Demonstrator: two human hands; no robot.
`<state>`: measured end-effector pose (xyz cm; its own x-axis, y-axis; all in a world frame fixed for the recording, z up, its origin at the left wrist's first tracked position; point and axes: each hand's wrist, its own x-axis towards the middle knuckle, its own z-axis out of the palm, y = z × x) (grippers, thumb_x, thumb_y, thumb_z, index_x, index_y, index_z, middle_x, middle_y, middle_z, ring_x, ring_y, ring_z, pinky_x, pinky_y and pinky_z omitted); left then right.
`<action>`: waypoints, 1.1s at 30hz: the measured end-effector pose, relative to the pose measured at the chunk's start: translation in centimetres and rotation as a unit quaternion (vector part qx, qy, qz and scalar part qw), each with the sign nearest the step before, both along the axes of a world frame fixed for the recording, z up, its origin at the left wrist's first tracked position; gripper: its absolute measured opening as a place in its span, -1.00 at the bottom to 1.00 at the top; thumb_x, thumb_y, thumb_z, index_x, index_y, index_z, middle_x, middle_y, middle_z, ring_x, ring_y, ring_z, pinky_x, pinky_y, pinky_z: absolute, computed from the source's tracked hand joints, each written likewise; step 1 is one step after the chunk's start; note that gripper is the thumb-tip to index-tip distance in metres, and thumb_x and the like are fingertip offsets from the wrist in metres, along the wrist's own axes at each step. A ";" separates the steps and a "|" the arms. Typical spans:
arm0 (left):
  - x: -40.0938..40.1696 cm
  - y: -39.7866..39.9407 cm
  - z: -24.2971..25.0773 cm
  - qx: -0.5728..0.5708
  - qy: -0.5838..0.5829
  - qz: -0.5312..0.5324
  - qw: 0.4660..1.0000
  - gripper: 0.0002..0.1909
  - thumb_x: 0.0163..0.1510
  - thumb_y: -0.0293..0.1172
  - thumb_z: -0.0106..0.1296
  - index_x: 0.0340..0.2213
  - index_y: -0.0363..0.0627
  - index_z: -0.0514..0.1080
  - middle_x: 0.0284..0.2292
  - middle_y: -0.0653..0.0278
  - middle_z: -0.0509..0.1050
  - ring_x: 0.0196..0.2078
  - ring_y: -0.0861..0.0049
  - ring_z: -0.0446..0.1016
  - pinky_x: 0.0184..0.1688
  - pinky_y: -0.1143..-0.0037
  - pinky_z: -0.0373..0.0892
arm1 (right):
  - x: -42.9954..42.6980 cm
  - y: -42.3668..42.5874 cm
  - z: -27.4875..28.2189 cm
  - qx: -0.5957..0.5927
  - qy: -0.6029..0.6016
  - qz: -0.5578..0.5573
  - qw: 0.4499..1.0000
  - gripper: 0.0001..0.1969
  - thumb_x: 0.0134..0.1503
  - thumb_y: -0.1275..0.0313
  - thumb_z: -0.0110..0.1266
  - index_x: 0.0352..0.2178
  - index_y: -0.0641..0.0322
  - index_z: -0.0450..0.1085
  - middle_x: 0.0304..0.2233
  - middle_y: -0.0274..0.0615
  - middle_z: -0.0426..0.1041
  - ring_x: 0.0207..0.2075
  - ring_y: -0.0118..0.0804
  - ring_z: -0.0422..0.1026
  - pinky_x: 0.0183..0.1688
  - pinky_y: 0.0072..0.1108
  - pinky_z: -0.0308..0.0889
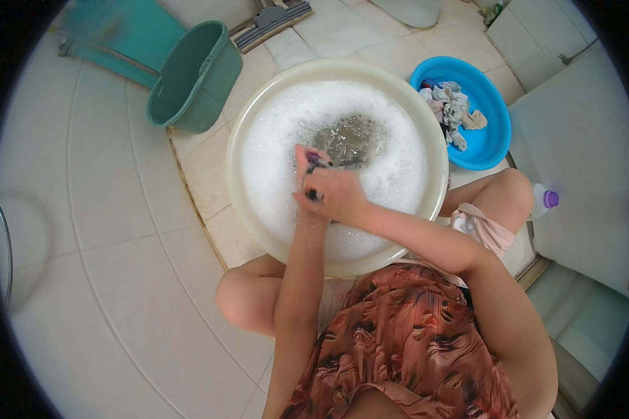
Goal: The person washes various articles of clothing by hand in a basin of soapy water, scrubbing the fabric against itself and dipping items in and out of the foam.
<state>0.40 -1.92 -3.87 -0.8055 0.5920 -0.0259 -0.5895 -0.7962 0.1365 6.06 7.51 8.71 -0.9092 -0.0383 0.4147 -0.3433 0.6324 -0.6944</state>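
Observation:
A large cream plastic basin point(441, 173) stands before me, holding water under thick white suds point(272, 115). My left hand point(303, 162) and my right hand point(340, 194) meet over the suds, left of the middle of the basin. Both are closed on a small dark cloth item point(313, 196), which shows black between the fingers, with a purple patch near the left thumb. The cloth's shape is mostly hidden by the hands. Bubbles part around a patch of greyish water point(348, 139) just beyond my hands.
A blue basin point(487, 149) with crumpled small cloth items point(453, 107) stands at the right. Farther left is a green bucket point(223, 78), near a grey mop head point(278, 18). A bottle with a purple cap point(551, 198) stands beside my right knee. Tiled wall runs along the left.

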 end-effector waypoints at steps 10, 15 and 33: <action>-1.7 2.6 6.2 -0.278 -0.162 0.073 0.944 -0.72 0.12 -0.13 -0.24 -0.45 -0.09 0.29 -0.50 0.33 0.38 -0.41 0.49 0.38 -0.27 0.47 0.36 | -6.6 7.7 -6.4 0.023 -0.173 0.043 0.984 -0.75 0.03 0.21 -0.14 -0.40 0.06 0.41 -0.38 0.01 0.40 -0.37 -0.05 0.38 -0.30 -0.38 0.28; -2.9 1.3 7.5 -0.243 -0.234 0.164 0.927 -0.74 0.10 -0.30 -0.22 -0.24 -0.22 0.25 -0.31 0.15 0.34 -0.14 0.34 0.30 -0.07 0.30 0.23 | -6.1 10.5 -7.3 -0.275 -0.484 0.162 0.815 -0.37 0.14 -0.07 -0.47 -0.39 0.28 0.38 -0.43 -0.23 0.40 -0.40 -0.38 0.37 -0.29 -0.57 0.27; -1.2 2.4 5.5 -0.285 -0.136 -0.021 0.948 -0.45 0.10 -0.01 -0.27 -0.05 -0.22 0.14 -0.17 0.13 0.32 -0.04 0.23 0.25 -0.04 0.30 0.23 | -0.3 3.2 -3.2 -0.093 -0.106 -0.010 0.990 -0.49 -0.19 0.64 0.03 -0.12 0.26 0.14 -0.22 0.08 0.23 -0.16 0.07 0.25 -0.12 -0.37 0.20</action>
<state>-0.84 0.44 1.60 -0.6985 0.4506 -0.5559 -0.6948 -0.6131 0.3761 5.76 10.67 5.51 -0.9762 0.0398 0.2132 -0.1665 0.4925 -0.8543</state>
